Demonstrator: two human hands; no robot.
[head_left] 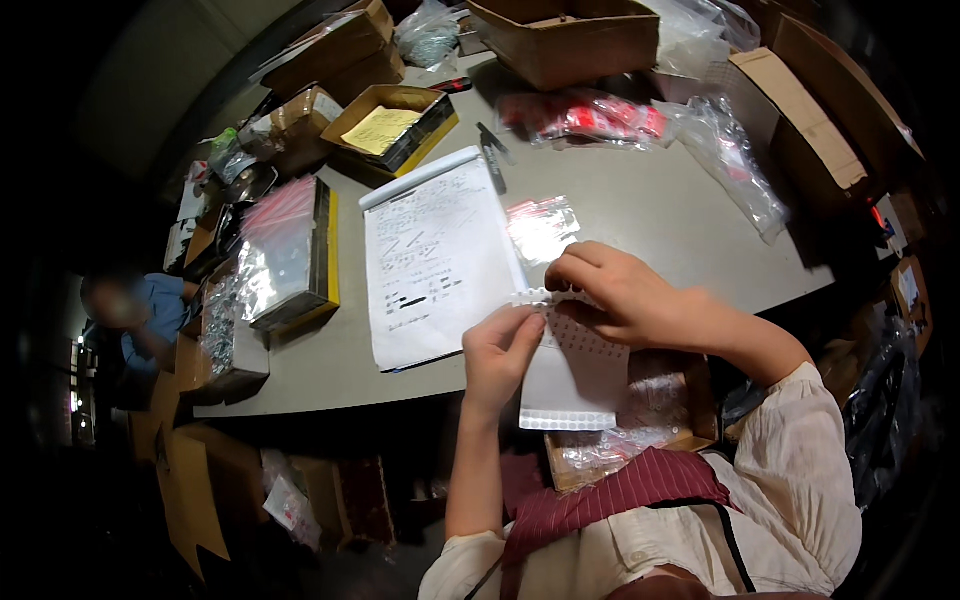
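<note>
Just past the table's near edge I hold a white sheet of small round stickers [568,385], with rows of dots near its top and a row along its bottom edge. My left hand [500,352] is closed on the sheet's upper left side, thumb on top. At the upper edge, my right hand [625,298] has its fingers curled into a pinch; what sits between the fingertips is too small to make out. Beyond the hands lie small clear zip bags [543,228]. A notepad with handwritten pages [430,270] lies left of them.
Below the sheet, an open carton [702,400] holds clear bags. Bags with pink tops fill a box [290,255] at left, near a box with yellow paper [382,130]. Markers [493,165], red packets [590,118] and cartons [565,50] lie farther back. Another person [155,320] is far left.
</note>
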